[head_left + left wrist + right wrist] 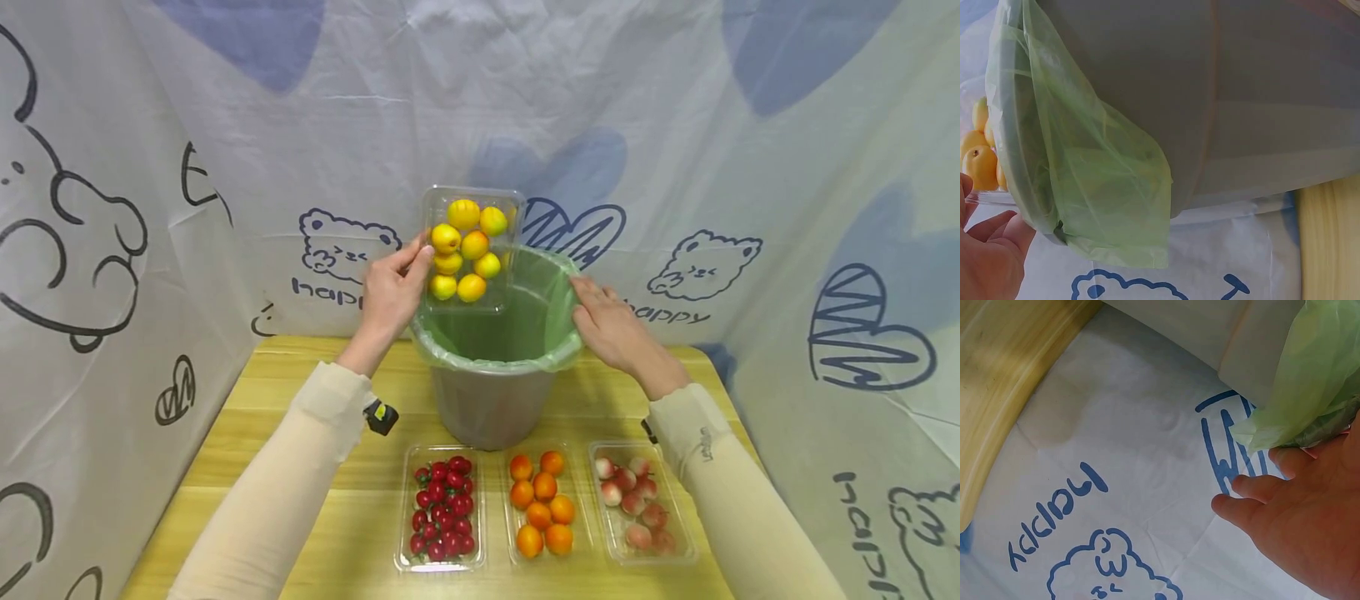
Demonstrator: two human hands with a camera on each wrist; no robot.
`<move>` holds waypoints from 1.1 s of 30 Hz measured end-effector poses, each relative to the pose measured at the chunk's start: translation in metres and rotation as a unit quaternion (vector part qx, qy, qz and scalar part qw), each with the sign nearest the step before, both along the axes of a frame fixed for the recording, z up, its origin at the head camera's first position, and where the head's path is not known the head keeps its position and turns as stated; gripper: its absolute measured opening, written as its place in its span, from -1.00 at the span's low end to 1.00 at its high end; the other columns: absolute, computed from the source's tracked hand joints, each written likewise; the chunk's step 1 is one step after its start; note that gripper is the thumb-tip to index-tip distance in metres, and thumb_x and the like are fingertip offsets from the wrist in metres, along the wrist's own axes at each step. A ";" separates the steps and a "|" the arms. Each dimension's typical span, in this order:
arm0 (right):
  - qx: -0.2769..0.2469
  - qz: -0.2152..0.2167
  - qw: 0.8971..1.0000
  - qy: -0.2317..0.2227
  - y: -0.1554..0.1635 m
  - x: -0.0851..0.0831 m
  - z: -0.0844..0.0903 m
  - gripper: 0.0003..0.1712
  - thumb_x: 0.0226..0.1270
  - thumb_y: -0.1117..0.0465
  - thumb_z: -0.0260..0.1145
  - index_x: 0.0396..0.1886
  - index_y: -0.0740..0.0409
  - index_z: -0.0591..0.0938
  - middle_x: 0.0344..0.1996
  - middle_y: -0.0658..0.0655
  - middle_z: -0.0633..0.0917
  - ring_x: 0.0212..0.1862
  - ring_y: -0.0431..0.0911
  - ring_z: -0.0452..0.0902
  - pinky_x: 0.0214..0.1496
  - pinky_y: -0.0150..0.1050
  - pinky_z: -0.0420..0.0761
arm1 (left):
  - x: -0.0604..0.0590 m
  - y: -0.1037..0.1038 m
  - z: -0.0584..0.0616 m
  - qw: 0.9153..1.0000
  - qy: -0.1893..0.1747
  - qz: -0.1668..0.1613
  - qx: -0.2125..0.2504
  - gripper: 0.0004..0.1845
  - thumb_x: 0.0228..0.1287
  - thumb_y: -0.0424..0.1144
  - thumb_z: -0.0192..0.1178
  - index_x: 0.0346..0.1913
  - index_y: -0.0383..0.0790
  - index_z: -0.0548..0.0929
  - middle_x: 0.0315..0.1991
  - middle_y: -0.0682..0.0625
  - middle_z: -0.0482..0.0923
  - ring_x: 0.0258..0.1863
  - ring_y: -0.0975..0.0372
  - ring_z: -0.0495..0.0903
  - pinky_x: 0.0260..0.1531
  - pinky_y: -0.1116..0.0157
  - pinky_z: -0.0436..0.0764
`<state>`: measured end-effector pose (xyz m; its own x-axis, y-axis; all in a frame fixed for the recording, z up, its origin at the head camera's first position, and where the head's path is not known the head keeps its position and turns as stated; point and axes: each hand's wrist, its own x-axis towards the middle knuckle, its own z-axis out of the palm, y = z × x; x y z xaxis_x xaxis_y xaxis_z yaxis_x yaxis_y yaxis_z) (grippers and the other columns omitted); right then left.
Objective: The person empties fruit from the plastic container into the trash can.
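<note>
My left hand (pixel 395 287) grips the left edge of a clear plastic box (pixel 491 302), its thumb over the side. Several small yellow fruits (pixel 475 245) with an orange blush sit in the box, which is tilted up over the back left of a grey trash can (pixel 491 404). A pale green bag (pixel 562 354) lines the can and folds over its rim. My right hand (pixel 617 327) rests at the right side of the rim. In the right wrist view its fingers (pixel 1254 512) stretch loosely along the outside, near the bag's edge; the thumb is hidden there.
On the wooden table (pixel 352 508), in front of the can, stand three clear boxes: one of small red fruits (pixel 444 508), one of orange fruits (pixel 540 504), and one of pink-and-white fruits (pixel 633 500). A printed cloth (pixel 450 92) hangs behind and at both sides.
</note>
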<state>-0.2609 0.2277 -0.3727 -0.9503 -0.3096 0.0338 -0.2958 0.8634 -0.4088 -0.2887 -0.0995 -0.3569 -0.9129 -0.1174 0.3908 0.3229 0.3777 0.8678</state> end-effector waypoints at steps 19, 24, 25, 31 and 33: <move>0.001 -0.002 1.000 -0.004 0.001 0.000 -0.001 -0.26 0.70 -0.02 -0.38 0.75 0.13 -0.04 0.73 0.26 -0.02 0.70 0.38 -0.20 0.78 0.24 -0.10 | -0.001 0.001 -0.002 1.000 -0.001 0.006 -0.006 -0.59 0.55 -0.02 0.24 0.32 -0.09 0.66 0.30 -0.04 0.66 -0.27 0.15 0.65 -0.49 0.53 0.52; 0.001 -0.002 1.000 -0.002 0.001 0.000 -0.001 -0.26 0.70 -0.01 -0.37 0.74 0.14 -0.04 0.73 0.26 -0.01 0.70 0.39 -0.19 0.77 0.25 -0.10 | 0.000 0.001 0.000 1.000 -0.002 0.011 0.000 -0.58 0.54 0.00 0.24 0.31 -0.07 0.67 0.27 -0.05 0.68 -0.28 0.15 0.64 -0.48 0.50 0.53; 0.002 -0.002 1.000 -0.002 0.001 0.000 -0.001 -0.26 0.70 -0.01 -0.37 0.74 0.14 -0.04 0.73 0.26 -0.01 0.70 0.40 -0.19 0.77 0.25 -0.09 | 0.000 0.002 0.000 1.000 -0.001 0.011 0.001 -0.58 0.54 0.00 0.24 0.31 -0.07 0.67 0.27 -0.05 0.68 -0.28 0.16 0.64 -0.48 0.51 0.53; 0.000 -0.008 1.000 -0.001 -0.001 0.000 -0.001 -0.26 0.70 -0.03 -0.36 0.75 0.12 -0.02 0.72 0.25 0.00 0.70 0.40 -0.17 0.77 0.27 -0.07 | 0.000 0.001 -0.003 0.999 0.026 -0.005 0.018 -0.58 0.53 -0.05 0.26 0.31 -0.13 0.66 0.26 -0.08 0.68 -0.37 0.27 0.58 -0.51 0.54 0.52; -0.001 -0.009 1.000 -0.003 -0.001 0.000 0.000 -0.26 0.70 -0.03 -0.37 0.75 0.11 -0.03 0.73 0.25 0.00 0.69 0.40 -0.17 0.76 0.28 -0.07 | -0.001 0.001 -0.004 0.999 0.042 -0.011 0.025 -0.59 0.52 -0.09 0.28 0.30 -0.17 0.66 0.26 -0.08 0.68 -0.37 0.27 0.61 -0.48 0.56 0.54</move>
